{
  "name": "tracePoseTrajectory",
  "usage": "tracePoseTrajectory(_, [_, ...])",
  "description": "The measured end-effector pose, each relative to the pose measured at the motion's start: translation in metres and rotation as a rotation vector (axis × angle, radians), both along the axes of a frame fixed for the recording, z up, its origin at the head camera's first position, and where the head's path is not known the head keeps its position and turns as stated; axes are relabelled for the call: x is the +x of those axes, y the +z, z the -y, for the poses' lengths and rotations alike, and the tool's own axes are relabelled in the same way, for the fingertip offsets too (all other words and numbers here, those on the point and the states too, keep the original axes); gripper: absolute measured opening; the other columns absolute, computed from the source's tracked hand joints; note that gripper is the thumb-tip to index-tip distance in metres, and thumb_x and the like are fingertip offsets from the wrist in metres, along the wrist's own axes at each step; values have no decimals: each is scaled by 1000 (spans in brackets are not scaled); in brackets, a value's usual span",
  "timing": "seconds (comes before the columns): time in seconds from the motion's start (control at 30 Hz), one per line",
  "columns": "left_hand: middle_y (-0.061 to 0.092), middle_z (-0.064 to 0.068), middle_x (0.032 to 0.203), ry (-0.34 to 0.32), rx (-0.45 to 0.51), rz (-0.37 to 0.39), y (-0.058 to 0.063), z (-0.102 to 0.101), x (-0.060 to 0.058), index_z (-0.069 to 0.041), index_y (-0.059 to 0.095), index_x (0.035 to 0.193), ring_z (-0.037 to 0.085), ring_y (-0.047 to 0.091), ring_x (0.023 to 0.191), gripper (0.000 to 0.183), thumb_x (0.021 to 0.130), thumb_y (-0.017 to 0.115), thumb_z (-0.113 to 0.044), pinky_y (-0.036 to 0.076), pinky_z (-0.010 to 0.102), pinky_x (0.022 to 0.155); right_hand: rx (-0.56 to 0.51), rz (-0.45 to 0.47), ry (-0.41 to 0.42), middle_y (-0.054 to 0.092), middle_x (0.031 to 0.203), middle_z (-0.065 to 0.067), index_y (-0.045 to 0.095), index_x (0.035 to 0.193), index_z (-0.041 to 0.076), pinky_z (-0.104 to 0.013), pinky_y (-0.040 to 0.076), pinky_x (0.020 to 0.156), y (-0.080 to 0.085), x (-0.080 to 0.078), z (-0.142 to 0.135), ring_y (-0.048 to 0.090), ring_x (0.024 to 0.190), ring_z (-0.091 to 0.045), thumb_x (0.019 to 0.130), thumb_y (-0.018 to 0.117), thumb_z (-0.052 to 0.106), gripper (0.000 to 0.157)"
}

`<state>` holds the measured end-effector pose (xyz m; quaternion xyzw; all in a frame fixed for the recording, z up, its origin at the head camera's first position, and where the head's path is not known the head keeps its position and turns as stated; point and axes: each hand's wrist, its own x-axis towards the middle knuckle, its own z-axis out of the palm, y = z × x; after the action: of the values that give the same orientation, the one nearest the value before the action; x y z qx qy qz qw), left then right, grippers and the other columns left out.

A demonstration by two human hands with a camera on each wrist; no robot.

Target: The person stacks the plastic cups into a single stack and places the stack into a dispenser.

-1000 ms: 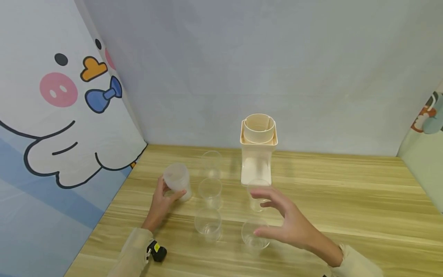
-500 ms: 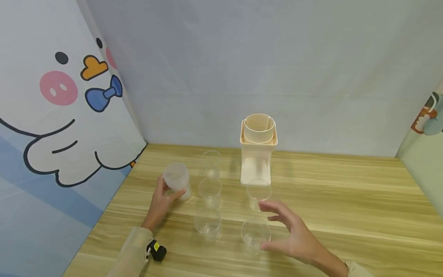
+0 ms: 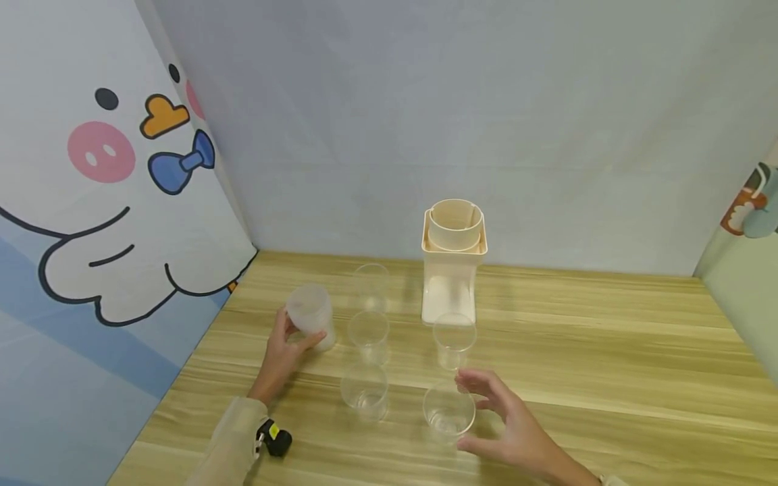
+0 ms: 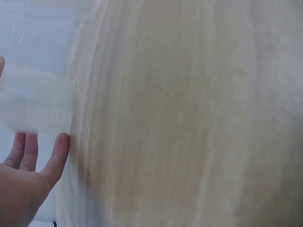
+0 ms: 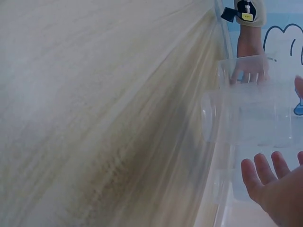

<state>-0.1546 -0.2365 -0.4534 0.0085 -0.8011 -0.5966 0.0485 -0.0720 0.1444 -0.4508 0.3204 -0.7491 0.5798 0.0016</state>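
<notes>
My left hand (image 3: pixel 286 351) holds a stack of translucent plastic cups (image 3: pixel 311 307) standing at the left, thumb on the near right side and fingers round the left. The left wrist view shows fingertips against the stack's frosted wall (image 4: pixel 38 101). My right hand (image 3: pixel 513 428) is beside the front right clear plastic cup (image 3: pixel 448 417), fingers and thumb spread apart at its right side. In the right wrist view its fingers are spread below a clear cup (image 5: pixel 246 116). Another clear cup (image 3: pixel 454 347) stands just behind the front right one.
Three clear cups, a back one (image 3: pixel 371 290), a middle one (image 3: pixel 369 341) and a front one (image 3: pixel 365 395), form a column right of the stack. A cream stand (image 3: pixel 451 270) with a round top opening is at the back of the wooden table (image 3: pixel 595 337), near the wall cloth.
My right hand has drawn back toward the front, from over the two right-hand cups to beside the front one. The left hand and stack stay in place.
</notes>
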Motion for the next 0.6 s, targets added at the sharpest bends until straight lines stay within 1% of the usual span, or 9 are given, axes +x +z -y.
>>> tracePoseTrajectory(0.2, [44, 13, 134, 5, 9, -17, -21, 8, -10, -16, 26, 145, 29, 42, 118, 80, 82, 76, -21, 29, 53, 102, -5, 46, -10, 52, 129, -19, 42, 132, 3, -37, 48, 88, -8, -2, 5, 50, 120, -18, 73, 80, 4, 71])
tracePoseTrajectory(0.27, [44, 11, 134, 10, 3, -27, -27, 10, -12, -18, 27, 145, 27, 42, 118, 81, 81, 77, -23, 28, 53, 103, -7, 64, -15, 53, 127, -20, 42, 131, 3, -39, 48, 89, -11, -3, 7, 50, 119, -18, 73, 80, 4, 70])
tracePoseTrajectory(0.37, [42, 11, 135, 11, -3, -35, -30, 12, -13, -18, 26, 145, 28, 41, 120, 82, 81, 77, -23, 27, 54, 104, -14, 99, -14, 54, 126, -20, 43, 130, 3, -41, 47, 90, -13, -4, 8, 51, 119, -18, 73, 80, 5, 68])
tracePoseTrajectory(0.47, [41, 11, 137, 4, 1, -36, -30, 12, -13, -17, 25, 146, 28, 39, 123, 84, 80, 78, -23, 23, 56, 106, -26, 116, -12, 55, 125, -21, 44, 129, 2, -42, 47, 91, -16, -4, 9, 52, 117, -18, 73, 81, 6, 67])
tracePoseTrajectory(0.6, [42, 11, 138, -12, 15, -29, -30, 12, -14, -16, 24, 145, 28, 39, 126, 85, 80, 78, -22, 19, 57, 108, -35, 139, -12, 55, 125, -22, 43, 129, 0, -40, 47, 92, -18, -3, 10, 52, 117, -20, 73, 81, 5, 68])
